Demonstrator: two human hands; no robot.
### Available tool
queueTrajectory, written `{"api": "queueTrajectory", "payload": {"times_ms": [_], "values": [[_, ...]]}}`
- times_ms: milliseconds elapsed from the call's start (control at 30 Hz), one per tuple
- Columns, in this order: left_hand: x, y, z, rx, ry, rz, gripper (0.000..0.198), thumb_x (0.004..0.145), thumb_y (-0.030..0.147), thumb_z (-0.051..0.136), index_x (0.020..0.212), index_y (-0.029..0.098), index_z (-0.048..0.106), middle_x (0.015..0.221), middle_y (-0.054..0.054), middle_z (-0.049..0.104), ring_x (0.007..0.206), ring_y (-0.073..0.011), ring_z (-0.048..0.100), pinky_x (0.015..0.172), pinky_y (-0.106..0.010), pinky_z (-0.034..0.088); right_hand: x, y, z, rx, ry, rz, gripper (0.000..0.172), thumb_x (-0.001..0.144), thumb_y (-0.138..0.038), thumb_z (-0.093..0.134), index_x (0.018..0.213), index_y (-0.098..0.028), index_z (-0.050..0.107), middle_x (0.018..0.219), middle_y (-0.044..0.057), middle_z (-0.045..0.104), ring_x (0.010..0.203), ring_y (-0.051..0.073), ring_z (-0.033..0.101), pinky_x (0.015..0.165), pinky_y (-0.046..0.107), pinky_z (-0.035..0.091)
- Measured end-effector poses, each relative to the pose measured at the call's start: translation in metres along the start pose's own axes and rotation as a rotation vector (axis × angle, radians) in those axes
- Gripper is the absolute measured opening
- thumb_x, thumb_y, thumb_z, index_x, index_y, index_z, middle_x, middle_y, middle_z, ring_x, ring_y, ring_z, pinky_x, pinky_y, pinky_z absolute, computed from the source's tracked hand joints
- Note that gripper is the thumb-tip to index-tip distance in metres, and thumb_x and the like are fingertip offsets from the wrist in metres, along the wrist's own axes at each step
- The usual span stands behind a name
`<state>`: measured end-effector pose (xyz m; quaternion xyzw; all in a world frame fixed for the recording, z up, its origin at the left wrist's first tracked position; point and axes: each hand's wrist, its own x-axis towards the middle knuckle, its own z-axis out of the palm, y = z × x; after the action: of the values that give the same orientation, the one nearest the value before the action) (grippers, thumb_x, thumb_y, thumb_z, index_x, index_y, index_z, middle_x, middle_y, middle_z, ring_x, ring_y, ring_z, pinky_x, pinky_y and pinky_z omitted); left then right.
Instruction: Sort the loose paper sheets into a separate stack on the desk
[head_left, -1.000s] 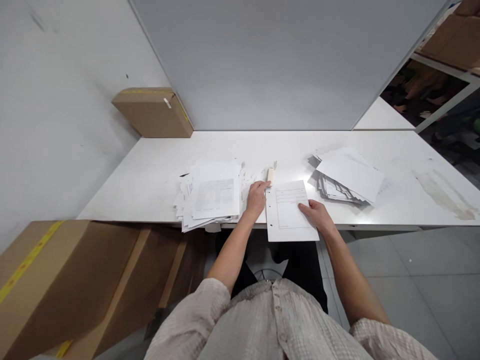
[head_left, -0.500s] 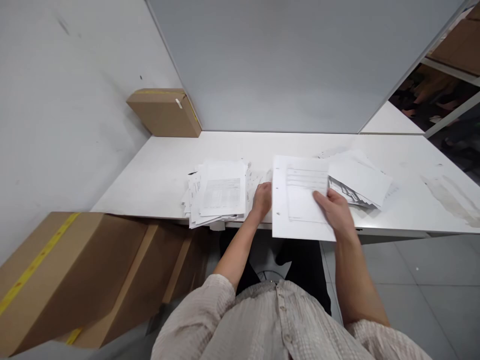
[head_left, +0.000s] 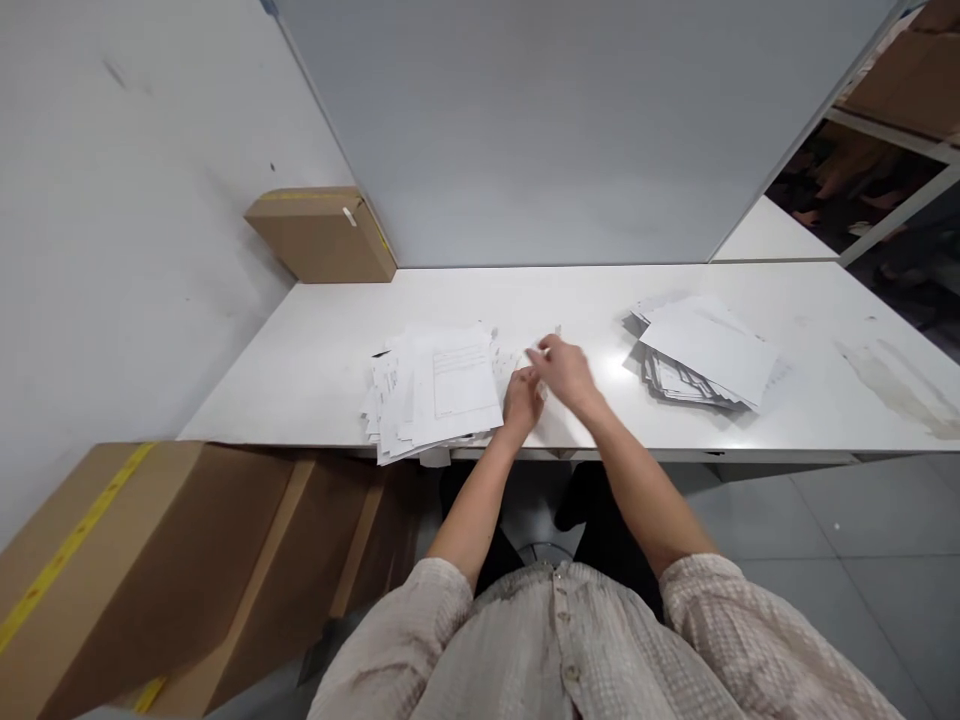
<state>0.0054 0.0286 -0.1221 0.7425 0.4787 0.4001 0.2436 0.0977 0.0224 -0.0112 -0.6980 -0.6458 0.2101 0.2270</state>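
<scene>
Over the middle of the white table, my left hand (head_left: 523,402) is closed with its fingers curled. My right hand (head_left: 568,374) meets it from the right, its fingers pinched together and slightly blurred. Whatever is between the fingertips is too small to make out. Left of my hands lies a loose pile of papers (head_left: 401,400), topped by a sheet printed with a framed form (head_left: 461,385). A second untidy stack of papers (head_left: 705,350) lies to the right, with a blank white sheet on top.
A cardboard box (head_left: 322,235) stands at the table's back left corner against the wall. Larger taped cartons (head_left: 150,540) are on the left below the table (head_left: 802,330). A grey panel (head_left: 540,130) rises behind the table, and shelves (head_left: 892,140) show at far right.
The printed sheet has gone from my right hand to the top of the left pile. My right hand has moved left to meet my left hand, which has stayed nearly in place.
</scene>
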Motion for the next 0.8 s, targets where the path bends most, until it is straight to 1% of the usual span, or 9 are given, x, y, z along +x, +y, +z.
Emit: {"api": "queueTrajectory", "payload": {"times_ms": [100, 167, 233, 367, 500, 567, 633, 700, 800], "values": [[-0.003, 0.001, -0.003, 0.069, -0.017, 0.044, 0.050, 0.081, 0.000, 0.034, 0.121, 0.020, 0.057, 0.107, -0.010, 0.060, 0.102, -0.0239, 0.049, 0.091, -0.039, 0.042, 0.001, 0.071, -0.045, -0.253, 0.225, 0.142, 0.033, 0.086, -0.033, 0.047, 0.114, -0.017, 0.055, 0.115, 0.015, 0.059, 0.103, 0.028, 0.053, 0.082, 0.038, 0.040], [-0.004, 0.002, -0.004, 0.102, -0.010, 0.060, 0.054, 0.079, -0.002, 0.032, 0.122, 0.020, 0.056, 0.107, -0.010, 0.060, 0.101, -0.0230, 0.049, 0.091, -0.038, 0.042, 0.001, 0.119, -0.068, -0.439, 0.298, 0.264, 0.050, 0.081, -0.035, 0.055, 0.127, -0.017, 0.046, 0.136, 0.018, 0.043, 0.120, 0.034, 0.039, 0.086, 0.044, 0.038], [-0.004, 0.002, -0.003, 0.092, 0.004, 0.060, 0.054, 0.078, -0.001, 0.033, 0.121, 0.020, 0.057, 0.106, -0.010, 0.061, 0.101, -0.0226, 0.049, 0.091, -0.037, 0.042, -0.001, 0.159, -0.083, -0.506, 0.265, 0.331, 0.058, 0.079, -0.039, 0.056, 0.132, -0.019, 0.042, 0.141, 0.016, 0.037, 0.124, 0.036, 0.032, 0.087, 0.047, 0.037], [-0.003, 0.001, -0.005, -0.082, 0.106, 0.072, 0.046, 0.079, 0.005, 0.040, 0.117, 0.021, 0.060, 0.105, -0.009, 0.062, 0.101, -0.0218, 0.053, 0.092, -0.038, 0.042, -0.003, 0.200, -0.092, -0.481, 0.178, 0.271, 0.038, 0.088, -0.034, 0.038, 0.119, -0.025, 0.057, 0.127, 0.010, 0.053, 0.113, 0.029, 0.044, 0.082, 0.043, 0.040], [-0.002, -0.003, -0.015, -0.527, 0.356, -0.080, 0.032, 0.081, 0.019, 0.049, 0.111, 0.020, 0.061, 0.094, -0.007, 0.065, 0.088, -0.0178, 0.060, 0.081, -0.034, 0.047, -0.005, 0.196, -0.096, -0.462, 0.191, 0.252, 0.038, 0.090, -0.033, 0.031, 0.106, -0.024, 0.064, 0.115, 0.011, 0.060, 0.101, 0.027, 0.050, 0.074, 0.039, 0.040], [-0.002, -0.002, -0.020, -0.718, 0.509, -0.199, 0.031, 0.081, 0.025, 0.052, 0.110, 0.019, 0.059, 0.082, -0.004, 0.065, 0.074, -0.0148, 0.061, 0.071, -0.031, 0.049, -0.011, 0.179, -0.099, -0.511, 0.317, 0.215, 0.037, 0.090, -0.032, 0.031, 0.103, -0.020, 0.064, 0.113, 0.014, 0.060, 0.101, 0.029, 0.050, 0.075, 0.040, 0.038], [-0.003, 0.003, -0.023, -0.808, 0.591, -0.242, 0.031, 0.080, 0.030, 0.055, 0.108, 0.018, 0.058, 0.074, -0.002, 0.063, 0.064, -0.0126, 0.059, 0.066, -0.029, 0.048, -0.023, 0.154, -0.101, -0.517, 0.463, 0.109, 0.035, 0.091, -0.030, 0.032, 0.103, -0.017, 0.063, 0.102, 0.016, 0.062, 0.093, 0.028, 0.052, 0.072, 0.038, 0.037], [-0.005, 0.012, -0.023, -0.854, 0.521, -0.213, 0.036, 0.078, 0.034, 0.060, 0.110, 0.019, 0.056, 0.075, -0.002, 0.063, 0.066, -0.0127, 0.060, 0.068, -0.030, 0.048, -0.043, 0.123, -0.100, -0.408, 0.508, -0.025, 0.033, 0.091, -0.032, 0.033, 0.100, -0.016, 0.061, 0.077, 0.011, 0.062, 0.071, 0.022, 0.053, 0.064, 0.032, 0.035], [-0.009, 0.028, -0.018, -1.032, 0.236, -0.190, 0.053, 0.073, 0.042, 0.067, 0.119, 0.021, 0.052, 0.098, -0.007, 0.066, 0.085, -0.0172, 0.064, 0.080, -0.033, 0.048, -0.072, 0.080, -0.088, -0.125, 0.456, -0.153, 0.033, 0.092, -0.040, 0.035, 0.083, -0.020, 0.059, 0.056, 0.001, 0.050, 0.051, 0.015, 0.043, 0.054, 0.027, 0.031]]}}
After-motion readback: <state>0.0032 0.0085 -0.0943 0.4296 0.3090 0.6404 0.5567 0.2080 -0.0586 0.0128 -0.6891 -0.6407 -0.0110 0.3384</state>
